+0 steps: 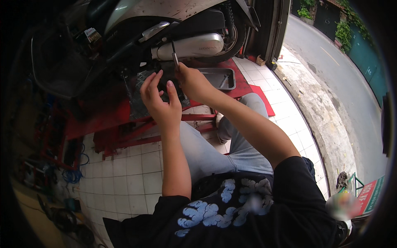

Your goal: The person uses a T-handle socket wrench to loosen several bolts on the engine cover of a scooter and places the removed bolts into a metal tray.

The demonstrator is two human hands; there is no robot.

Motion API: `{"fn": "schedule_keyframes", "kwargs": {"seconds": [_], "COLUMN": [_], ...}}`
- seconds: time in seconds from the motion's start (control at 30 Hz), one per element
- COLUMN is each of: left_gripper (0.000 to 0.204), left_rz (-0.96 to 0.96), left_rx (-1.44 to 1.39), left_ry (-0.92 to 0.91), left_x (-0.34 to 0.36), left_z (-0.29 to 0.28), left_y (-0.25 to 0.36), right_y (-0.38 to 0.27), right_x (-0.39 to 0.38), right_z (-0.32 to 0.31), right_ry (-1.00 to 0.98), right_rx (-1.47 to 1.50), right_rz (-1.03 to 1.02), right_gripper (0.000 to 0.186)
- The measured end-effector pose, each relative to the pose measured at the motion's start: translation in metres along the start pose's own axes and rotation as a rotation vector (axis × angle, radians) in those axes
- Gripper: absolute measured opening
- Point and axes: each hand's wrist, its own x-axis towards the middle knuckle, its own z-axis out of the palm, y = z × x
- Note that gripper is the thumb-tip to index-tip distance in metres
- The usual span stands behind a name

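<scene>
My right hand is closed around a slim tool with a silver shaft and a thin dark tip pointing up and away from me. I cannot make out its exact kind. Beside it on the left, my left hand is raised with its fingers spread and slightly curled, and nothing shows in it. Both hands are in front of a scooter, near the silver engine side cover. Dark parts under the scooter are partly hidden behind my hands.
The scooter stands on a red lift platform. A grey metal tray with a wrench in it lies on the platform, right of my hands. Blue hose lies on the tiled floor at left. A street runs along the right.
</scene>
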Motion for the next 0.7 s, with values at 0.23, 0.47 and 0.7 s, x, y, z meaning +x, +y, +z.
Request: {"fn": "schedule_keyframes", "kwargs": {"seconds": [0.23,0.47,0.7], "left_gripper": [0.040,0.052,0.059], "left_rz": [0.237,0.200,0.000], "left_rx": [0.158,0.074,0.023], "left_ry": [-0.210,-0.264,-0.278], "left_x": [-0.003,-0.003,-0.010], "left_z": [0.009,0.020,0.026], "left_y": [-0.021,-0.045,-0.034], "right_y": [-0.002,0.019,0.005], "right_x": [-0.003,-0.002,-0.013], "right_z": [-0.007,-0.002,-0.025], "right_ry": [-0.209,-0.033,0.241], "right_rx": [-0.218,-0.313,-0.698], "right_rz": [-0.130,-0.210,-0.401], "right_gripper": [0.036,0.032,0.047]}}
